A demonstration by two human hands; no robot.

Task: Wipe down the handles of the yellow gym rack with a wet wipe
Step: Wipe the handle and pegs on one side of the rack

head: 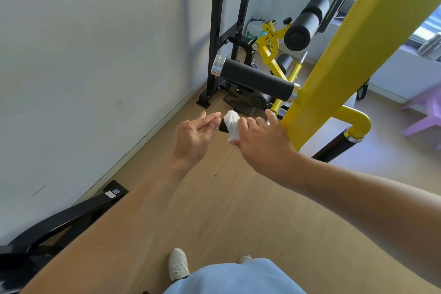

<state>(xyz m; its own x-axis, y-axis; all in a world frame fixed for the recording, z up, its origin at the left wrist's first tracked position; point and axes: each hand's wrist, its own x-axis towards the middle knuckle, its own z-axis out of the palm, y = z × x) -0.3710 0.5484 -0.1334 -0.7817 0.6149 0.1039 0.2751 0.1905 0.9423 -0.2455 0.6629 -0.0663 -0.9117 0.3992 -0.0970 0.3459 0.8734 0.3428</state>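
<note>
At far left we see a matte grey wall (95,55) meeting a pale wood-plank floor (226,210), with a black metal base (71,217) bearing a small unreadable white sticker. Our left hand (195,136) hangs released, fingers loosely curled, just beside the wipe. The crumpled white wipe (232,124) wraps a short black handle (223,126), gripped by our right hand (260,136). Above sits a black foam handle (257,80) with shiny metal caps, fixed to the glossy yellow rack (346,67). A lilac plastic stool (424,112) stands at right.
</note>
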